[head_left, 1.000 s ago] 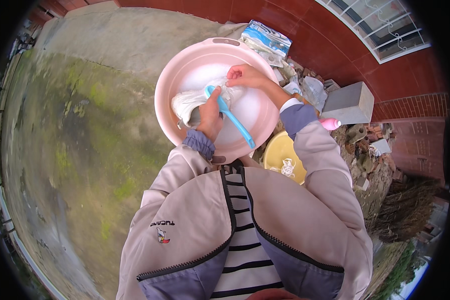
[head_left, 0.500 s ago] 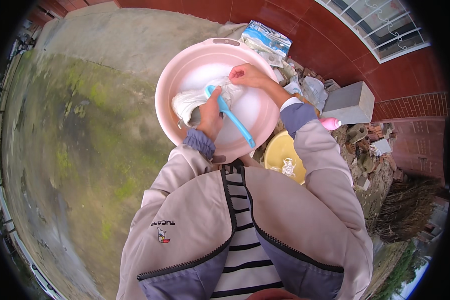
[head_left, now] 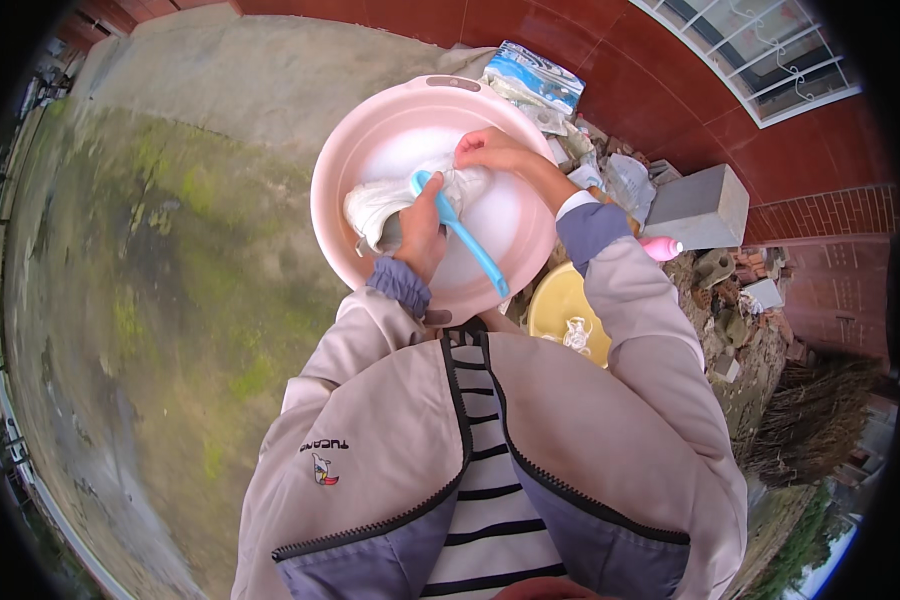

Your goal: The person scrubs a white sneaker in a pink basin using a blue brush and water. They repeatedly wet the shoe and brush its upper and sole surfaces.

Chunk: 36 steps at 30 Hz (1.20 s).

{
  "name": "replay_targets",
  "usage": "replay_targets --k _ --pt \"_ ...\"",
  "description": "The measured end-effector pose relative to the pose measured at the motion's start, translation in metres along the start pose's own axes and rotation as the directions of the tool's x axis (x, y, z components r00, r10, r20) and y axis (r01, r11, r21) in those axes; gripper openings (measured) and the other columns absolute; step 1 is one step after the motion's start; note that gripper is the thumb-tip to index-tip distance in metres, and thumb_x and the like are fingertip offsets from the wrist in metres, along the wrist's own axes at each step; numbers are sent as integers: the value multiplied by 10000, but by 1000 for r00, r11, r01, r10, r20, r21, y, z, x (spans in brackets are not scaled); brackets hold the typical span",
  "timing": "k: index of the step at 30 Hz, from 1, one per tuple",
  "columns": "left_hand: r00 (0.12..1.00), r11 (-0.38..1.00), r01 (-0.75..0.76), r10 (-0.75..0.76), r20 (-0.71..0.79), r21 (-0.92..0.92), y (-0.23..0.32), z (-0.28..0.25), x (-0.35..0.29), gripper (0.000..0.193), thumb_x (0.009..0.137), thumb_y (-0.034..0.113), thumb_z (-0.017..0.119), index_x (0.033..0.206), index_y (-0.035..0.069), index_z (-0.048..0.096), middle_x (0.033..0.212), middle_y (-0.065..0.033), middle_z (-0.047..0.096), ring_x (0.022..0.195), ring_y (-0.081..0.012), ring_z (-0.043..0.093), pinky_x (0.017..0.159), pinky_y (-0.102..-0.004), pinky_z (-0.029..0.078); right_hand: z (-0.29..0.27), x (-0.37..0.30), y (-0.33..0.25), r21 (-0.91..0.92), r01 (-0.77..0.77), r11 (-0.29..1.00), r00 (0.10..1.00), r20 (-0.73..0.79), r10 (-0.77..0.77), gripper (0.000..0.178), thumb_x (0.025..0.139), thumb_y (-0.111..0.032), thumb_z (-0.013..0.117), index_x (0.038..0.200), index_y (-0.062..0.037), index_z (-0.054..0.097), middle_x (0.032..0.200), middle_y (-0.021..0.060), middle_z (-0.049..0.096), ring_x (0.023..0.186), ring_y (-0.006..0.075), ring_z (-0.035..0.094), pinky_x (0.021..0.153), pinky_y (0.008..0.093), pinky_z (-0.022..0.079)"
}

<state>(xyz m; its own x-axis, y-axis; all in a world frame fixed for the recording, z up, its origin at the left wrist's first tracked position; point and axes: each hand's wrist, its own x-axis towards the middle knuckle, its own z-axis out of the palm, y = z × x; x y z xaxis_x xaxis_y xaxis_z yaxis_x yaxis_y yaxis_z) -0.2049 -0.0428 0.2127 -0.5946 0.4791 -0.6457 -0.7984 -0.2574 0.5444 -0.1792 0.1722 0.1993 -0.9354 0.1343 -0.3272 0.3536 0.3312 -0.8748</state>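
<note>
A pink basin [head_left: 332, 160] holds white sudsy water. Over the suds, a white shoe [head_left: 372, 207] lies on its side, its opening toward my left wrist. My left hand [head_left: 422, 232] grips the shoe and, under its thumb, a light-blue long-handled brush [head_left: 467, 240]. The brush's handle slants down to the right; its bristles are hidden. My right hand [head_left: 492, 152] is at the far end of the shoe, fingertips pinched together against it. Whatever those fingers hold is too small to make out.
A yellow basin [head_left: 558, 300] with white shoelaces [head_left: 576, 334] stands right of the pink one. A pink bottle [head_left: 660, 247], a grey block [head_left: 698, 205], rubble and a blue-and-white package [head_left: 535, 76] lie along the red wall [head_left: 630, 80]. Mossy concrete [head_left: 200, 280] stretches left.
My right hand has shifted slightly left along the shoe, its fingers still pinched. My left hand, the brush and the shoe stay almost as they were.
</note>
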Motion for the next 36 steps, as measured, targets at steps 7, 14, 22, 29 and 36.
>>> replay_targets --k 7,14,22,29,36 --pt "999 1000 -1 2 -40 31 1 3 -2 382 898 213 746 1155 -23 588 1044 -80 628 901 -204 639 790 -360 538 4 -1 -4 59 -26 998 999 -43 29 172 810 -153 724 954 -59 716 891 -29 678 833 75 591 757 240 471" --pt "998 999 15 -13 -57 38 0 4 -4 371 901 205 740 1155 -19 588 1038 -83 625 888 -201 634 772 -363 544 11 -1 0 139 -72 988 991 -106 87 180 804 -151 739 955 -57 716 883 -22 675 831 79 595 752 227 462" --pt "999 1000 -5 5 -34 17 0 5 -5 365 905 191 731 1159 -26 584 1041 -90 624 901 -209 640 777 -372 550 23 -12 -14 143 -29 989 988 -148 51 167 799 -141 739 947 -68 708 868 -22 654 815 67 582 739 226 461" --pt "997 999 -14 17 -78 32 -2 4 0 362 880 259 753 1070 -22 628 911 -53 612 742 -164 594 630 -348 488 21 -11 4 239 -52 970 950 -286 122 209 819 -132 731 1019 -77 710 927 -16 666 833 77 592 737 231 465" --pt "999 1000 21 -21 -39 5 0 1 2 399 901 205 743 1184 -26 582 1075 -88 624 937 -215 638 809 -375 547 32 -31 -10 326 -77 942 942 -286 176 305 844 -91 702 1149 -76 707 1003 1 665 828 75 576 692 235 460"
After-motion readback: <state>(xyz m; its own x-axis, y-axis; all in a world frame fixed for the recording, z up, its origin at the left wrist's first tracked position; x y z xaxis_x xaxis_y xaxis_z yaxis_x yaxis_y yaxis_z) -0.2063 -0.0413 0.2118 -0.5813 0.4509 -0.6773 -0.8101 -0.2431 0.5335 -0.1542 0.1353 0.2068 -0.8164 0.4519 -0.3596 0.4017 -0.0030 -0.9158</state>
